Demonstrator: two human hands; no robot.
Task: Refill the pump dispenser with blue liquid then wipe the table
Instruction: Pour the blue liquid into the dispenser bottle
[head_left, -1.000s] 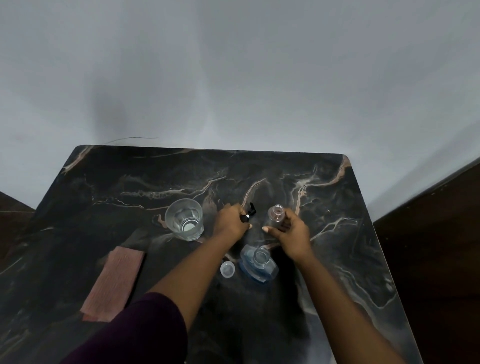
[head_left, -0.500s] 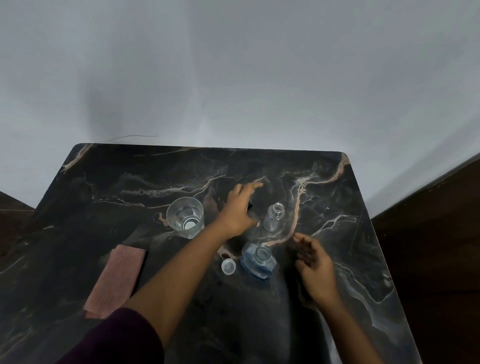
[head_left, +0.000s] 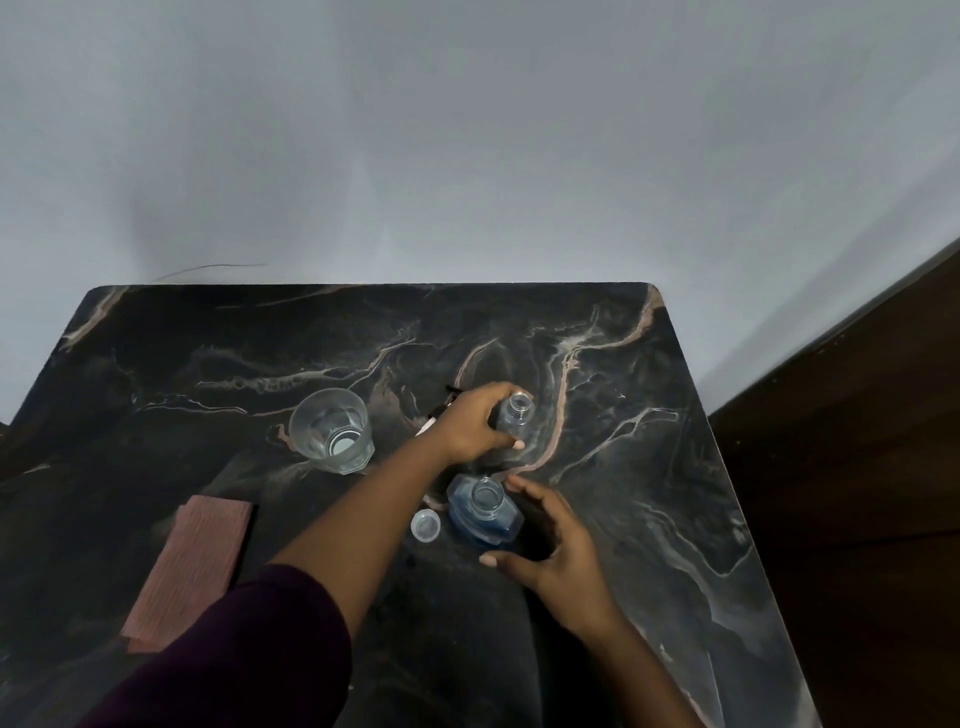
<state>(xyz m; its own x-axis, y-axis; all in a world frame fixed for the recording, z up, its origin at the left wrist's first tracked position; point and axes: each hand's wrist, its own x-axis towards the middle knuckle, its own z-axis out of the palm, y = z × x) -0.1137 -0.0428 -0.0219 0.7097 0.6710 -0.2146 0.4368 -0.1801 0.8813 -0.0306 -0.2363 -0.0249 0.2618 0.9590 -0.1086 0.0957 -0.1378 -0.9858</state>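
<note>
A small clear dispenser bottle (head_left: 517, 420), its neck uncapped, stands upright near the middle of the dark marble table (head_left: 649, 519). My left hand (head_left: 470, 426) is wrapped around its left side. The black pump head (head_left: 441, 410) lies on the table behind that hand, mostly hidden. Closer to me stands an uncapped bottle of blue liquid (head_left: 485, 512). My right hand (head_left: 553, 545) curls around its right side with fingers apart; I cannot tell if it touches. The bottle's small clear cap (head_left: 425, 525) lies just left of it.
A clear drinking glass (head_left: 332, 430) stands left of the bottles. A folded pink cloth (head_left: 189, 569) lies near the table's left front. A white wall rises behind the table and dark wood flooring shows on the right.
My left hand has put the pump head down on the table and taken hold of the dispenser bottle. My right hand let go of that bottle and came back beside the blue bottle.
</note>
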